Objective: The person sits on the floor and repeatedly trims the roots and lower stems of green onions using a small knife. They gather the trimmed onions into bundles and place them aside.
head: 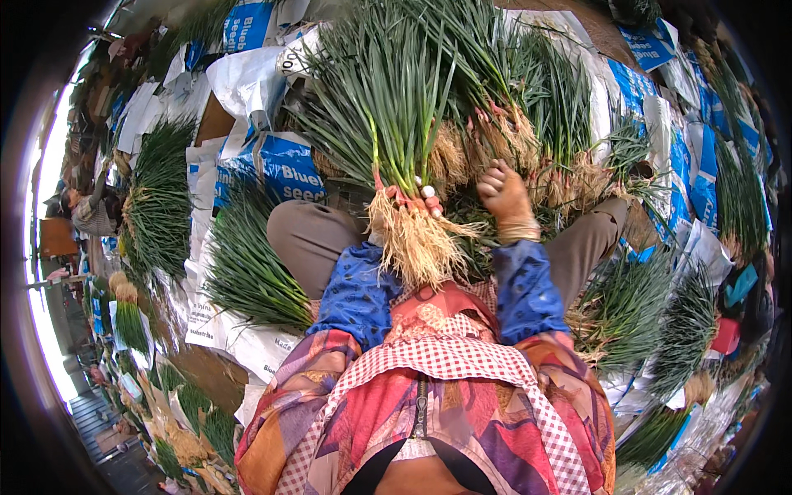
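Note:
My left hand (431,201) is mostly hidden behind a large bunch of green onions (396,105); its fingertips wrap the stems just above the pale roots. The bunch's leaves point away from me and its roots hang toward my apron. To the right, my right hand (504,190) is curled beside the bunch, with rubber bands around its wrist; whether anything lies in its fingers cannot be told. Just beyond it lies another pile of green onions (504,133) with reddish stem bases and tan roots.
Green onion heaps lie at my left knee (253,266), at far left (161,192) and at right (637,303). Blue and white plastic sacks (272,164) cover the ground. My bent knees flank the work area. A person (96,210) sits at far left.

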`<action>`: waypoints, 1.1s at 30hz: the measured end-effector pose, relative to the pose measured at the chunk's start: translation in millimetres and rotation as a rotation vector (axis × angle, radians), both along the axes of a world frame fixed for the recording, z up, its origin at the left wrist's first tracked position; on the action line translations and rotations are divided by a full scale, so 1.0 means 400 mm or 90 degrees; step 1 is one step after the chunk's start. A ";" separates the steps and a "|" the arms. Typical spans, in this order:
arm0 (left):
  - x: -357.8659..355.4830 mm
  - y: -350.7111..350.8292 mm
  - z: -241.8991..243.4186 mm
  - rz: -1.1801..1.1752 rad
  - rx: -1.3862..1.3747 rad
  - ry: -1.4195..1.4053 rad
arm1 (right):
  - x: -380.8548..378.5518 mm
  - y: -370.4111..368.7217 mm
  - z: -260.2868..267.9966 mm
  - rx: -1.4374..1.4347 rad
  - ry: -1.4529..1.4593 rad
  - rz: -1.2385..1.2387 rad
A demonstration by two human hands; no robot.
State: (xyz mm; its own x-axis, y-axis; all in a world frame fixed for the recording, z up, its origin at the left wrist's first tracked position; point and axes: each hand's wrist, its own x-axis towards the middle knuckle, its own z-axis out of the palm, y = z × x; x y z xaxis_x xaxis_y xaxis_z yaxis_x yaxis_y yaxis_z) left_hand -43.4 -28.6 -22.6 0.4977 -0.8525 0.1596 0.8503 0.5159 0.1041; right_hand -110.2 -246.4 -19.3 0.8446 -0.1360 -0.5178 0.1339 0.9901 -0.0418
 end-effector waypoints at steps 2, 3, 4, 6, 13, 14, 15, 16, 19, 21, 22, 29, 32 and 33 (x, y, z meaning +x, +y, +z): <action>0.001 -0.002 0.015 -0.023 0.089 0.025 | -0.076 -0.057 -0.023 -0.493 0.086 0.337; -0.002 -0.001 0.027 -0.044 0.138 0.082 | -0.109 -0.054 -0.004 -0.856 0.228 0.491; -0.019 -0.009 0.042 -0.009 0.175 0.122 | -0.138 -0.049 0.020 -1.221 0.375 0.636; -0.038 -0.030 0.042 0.034 0.212 0.172 | -0.131 -0.037 0.087 -1.580 0.443 0.505; -0.033 -0.021 -0.017 0.080 0.317 0.159 | 0.035 0.260 0.268 -1.634 0.053 0.400; -0.029 -0.008 -0.017 0.077 0.316 0.133 | 0.033 0.259 0.264 -1.609 0.087 0.442; -0.021 0.011 -0.023 0.084 0.310 0.110 | 0.026 0.263 0.314 -1.590 0.108 0.489; -0.028 0.014 -0.010 0.083 0.302 0.093 | 0.001 0.257 0.339 -1.567 0.141 0.542; -0.049 -0.004 0.113 -0.034 0.180 0.085 | -0.102 0.260 0.296 -1.998 0.094 0.441; -0.064 -0.004 0.106 -0.016 0.236 0.036 | -0.124 0.303 0.288 -2.055 0.002 0.543; -0.063 -0.001 0.071 -0.036 0.224 0.032 | -0.121 0.297 0.275 -2.036 -0.124 0.400; -0.052 -0.007 0.188 -0.003 0.122 0.085 | -0.104 0.160 0.339 -0.866 -0.139 0.157; 0.004 -0.041 0.300 0.118 0.070 0.020 | -0.120 0.213 0.342 -0.667 -0.184 0.369; 0.050 -0.034 0.294 0.084 -0.002 -0.077 | -0.125 0.220 0.331 -0.575 -0.208 0.420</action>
